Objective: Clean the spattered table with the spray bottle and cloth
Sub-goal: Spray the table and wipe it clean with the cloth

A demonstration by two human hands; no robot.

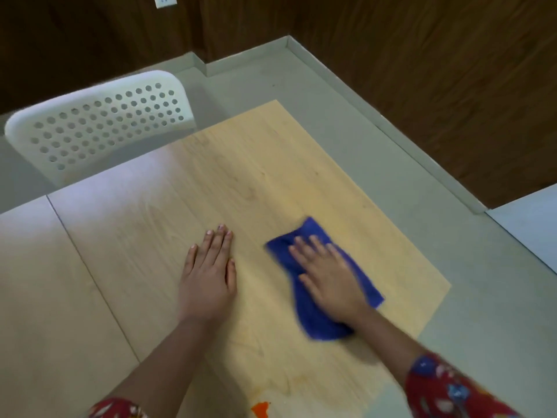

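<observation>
red sleeves (446,390); right hand (328,273) presses cloth (313,322), left hand (208,267) presses table (120,236)

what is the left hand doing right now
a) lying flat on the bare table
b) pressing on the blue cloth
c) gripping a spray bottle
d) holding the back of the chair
a: the left hand lies palm down with straight fingers on the bare wooden table, while the right hand presses the blue cloth; no spray bottle is in view.
</observation>
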